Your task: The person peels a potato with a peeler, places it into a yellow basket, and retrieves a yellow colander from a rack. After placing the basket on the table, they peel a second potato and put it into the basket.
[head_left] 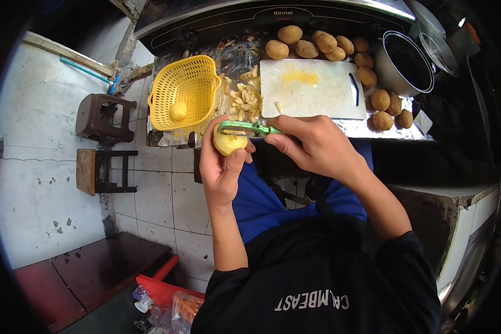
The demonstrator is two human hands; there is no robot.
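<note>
My left hand (pixel 220 167) is wrapped round a potato (pixel 230 146) whose visible side is peeled to pale yellow. In my right hand (pixel 317 143) is a green peeler (pixel 245 128), its blade lying across the top of that potato. Just beyond my hands a heap of potato peelings (pixel 246 101) lies on the counter. A yellow plastic basket (pixel 210 83) stands to the left with one peeled potato (pixel 178 110) inside. Right of the peelings is a white cutting board (pixel 317 106) with a yellow stain and small scraps on it.
Several unpeeled potatoes (pixel 290 34) line the board's back and right sides. A metal pot (pixel 392 83) stands at the right, near a glass lid (pixel 437 53). Behind is a black Rinnai stove (pixel 222 28). Two stools, one brown plastic (pixel 97 119), one wooden-topped (pixel 86 171), stand left.
</note>
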